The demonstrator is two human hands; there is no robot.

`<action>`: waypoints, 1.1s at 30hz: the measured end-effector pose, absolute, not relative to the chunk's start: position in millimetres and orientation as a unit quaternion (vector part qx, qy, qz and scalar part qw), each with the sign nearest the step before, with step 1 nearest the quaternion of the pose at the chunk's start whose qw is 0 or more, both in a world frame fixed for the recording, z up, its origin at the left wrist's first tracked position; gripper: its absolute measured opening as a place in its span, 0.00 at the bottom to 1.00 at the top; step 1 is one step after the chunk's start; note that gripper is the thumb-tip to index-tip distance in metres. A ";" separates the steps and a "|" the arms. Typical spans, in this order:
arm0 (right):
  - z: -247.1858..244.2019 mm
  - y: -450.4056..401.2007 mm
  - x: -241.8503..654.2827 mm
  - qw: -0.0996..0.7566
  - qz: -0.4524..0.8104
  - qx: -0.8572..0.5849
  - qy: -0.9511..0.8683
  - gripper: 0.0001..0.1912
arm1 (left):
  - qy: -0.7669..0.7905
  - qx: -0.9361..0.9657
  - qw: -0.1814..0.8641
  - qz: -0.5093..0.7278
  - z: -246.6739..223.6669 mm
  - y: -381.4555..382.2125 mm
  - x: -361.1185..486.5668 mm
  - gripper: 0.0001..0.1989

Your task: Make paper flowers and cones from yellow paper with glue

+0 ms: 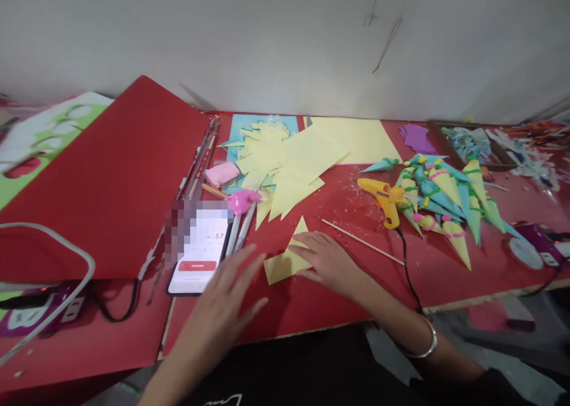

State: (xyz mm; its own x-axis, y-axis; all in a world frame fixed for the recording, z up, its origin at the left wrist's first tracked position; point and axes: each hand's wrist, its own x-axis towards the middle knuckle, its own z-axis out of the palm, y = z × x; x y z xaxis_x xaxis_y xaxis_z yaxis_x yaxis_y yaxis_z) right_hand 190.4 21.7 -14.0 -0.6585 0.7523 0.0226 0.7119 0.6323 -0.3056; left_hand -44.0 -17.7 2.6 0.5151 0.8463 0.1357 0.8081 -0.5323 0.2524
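A small piece of pale yellow paper (281, 267) lies on the red tabletop in front of me, with a pointed part at its top. My right hand (327, 259) rests at its right side, fingers stretched out and the tips over the paper. To the left, my left hand (229, 299) is raised with its fingers apart, slightly blurred, holding nothing. It is close to the lower right corner of a lit phone (198, 266). Beyond the small piece lies a heap of yellow paper sheets and cut triangles (289, 156).
A yellow glue gun (383, 198) lies right, its black cord running to the front edge. Beside it are several decorated paper cones (445, 186). A thin wooden stick (363, 241) lies near my right hand. A large red board (111, 186) covers the left; purple power strips (538, 243) sit at the sides.
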 end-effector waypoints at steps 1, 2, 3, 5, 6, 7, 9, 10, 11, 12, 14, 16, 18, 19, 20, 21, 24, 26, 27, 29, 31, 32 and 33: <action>-14.1 23.3 190.1 0.070 0.140 -0.404 -0.901 0.21 | 0.453 0.879 0.090 0.116 -1.4 -16.6 -34.2 0.26; -13.9 24.6 189.7 0.067 0.144 -0.405 -0.901 0.21 | 0.441 0.886 0.095 0.106 -5.8 -14.9 -26.2 0.26; -13.4 25.4 189.1 0.066 0.153 -0.410 -0.897 0.19 | 0.435 0.890 0.096 0.100 -9.9 -12.6 -19.9 0.27; -12.8 25.7 186.9 0.068 0.187 -0.436 -0.878 0.14 | 0.435 0.892 0.095 0.083 -16.3 -7.2 -12.6 0.26; -12.9 25.3 185.8 0.077 0.210 -0.450 -0.865 0.13 | 0.435 0.892 0.096 0.075 -18.2 -4.3 -11.2 0.26; -13.3 24.6 184.7 0.091 0.236 -0.460 -0.851 0.12 | 0.432 0.894 0.099 0.070 -19.2 -1.6 -10.8 0.26; -14.3 23.2 184.0 0.135 0.294 -0.472 -0.820 0.14 | 0.425 0.897 0.099 0.071 -18.3 3.1 -12.2 0.27; -14.5 22.9 184.6 0.164 0.328 -0.477 -0.799 0.15 | 0.418 0.900 0.092 0.076 -16.5 5.1 -13.1 0.26; -14.4 22.9 185.9 0.194 0.365 -0.482 -0.772 0.15 | 0.411 0.904 0.081 0.083 -13.8 6.9 -13.8 0.25; -13.9 23.3 187.7 0.221 0.404 -0.487 -0.742 0.16 | 0.400 0.910 0.065 0.091 -10.3 8.6 -14.2 0.24; -11.2 25.5 192.7 0.261 0.478 -0.490 -0.680 0.15 | 0.364 0.924 0.029 0.114 -1.4 11.5 -13.6 0.19; -6.4 28.2 198.0 0.274 0.536 -0.480 -0.638 0.14 | 0.323 0.935 -0.002 0.148 8.5 13.7 -11.7 0.16; -0.6 30.1 202.1 0.276 0.577 -0.463 -0.614 0.12 | 0.297 0.935 -0.032 0.190 17.1 14.8 -9.5 0.14; 2.3 30.4 203.5 0.278 0.591 -0.455 -0.605 0.11 | 0.292 0.933 -0.047 0.207 20.4 14.9 -8.6 0.14; 5.0 30.4 204.4 0.283 0.600 -0.450 -0.598 0.10 | 0.291 0.929 -0.060 0.220 22.8 14.7 -7.8 0.14; 7.4 30.1 204.9 0.291 0.603 -0.450 -0.591 0.08 | 0.292 0.925 -0.072 0.231 24.5 14.3 -7.3 0.14; 12.7 28.4 204.8 0.315 0.580 -0.468 -0.588 0.07 | 0.295 0.916 -0.093 0.256 26.6 12.3 -7.2 0.13; 16.4 27.7 205.1 0.317 0.551 -0.478 -0.606 0.07 | 0.298 0.907 -0.105 0.278 27.7 11.3 -7.6 0.12; 19.1 27.6 205.9 0.319 0.530 -0.481 -0.622 0.07 | 0.301 0.902 -0.110 0.290 28.6 11.1 -7.6 0.10; 27.0 27.3 209.6 0.328 0.467 -0.486 -0.662 0.09 | 0.302 0.895 -0.109 0.309 31.4 11.0 -6.9 0.08; 38.4 26.2 215.3 0.343 0.385 -0.489 -0.703 0.11 | 0.291 0.897 -0.091 0.319 34.8 11.3 -5.0 0.07; 44.7 24.8 218.0 0.353 0.341 -0.489 -0.721 0.12 | 0.283 0.902 -0.078 0.318 36.3 11.3 -3.7 0.08; 50.9 22.8 220.0 0.358 0.302 -0.489 -0.736 0.13 | 0.276 0.907 -0.063 0.312 37.5 11.4 -2.0 0.10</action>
State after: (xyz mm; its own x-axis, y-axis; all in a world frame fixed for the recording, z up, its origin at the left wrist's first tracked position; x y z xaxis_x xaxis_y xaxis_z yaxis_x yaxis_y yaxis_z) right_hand 220.0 22.8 50.9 -0.2660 0.9360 0.2304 0.5035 0.3388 -0.7948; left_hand -2.0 11.4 37.5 0.6525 0.4614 0.6011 0.5400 -0.8396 0.0584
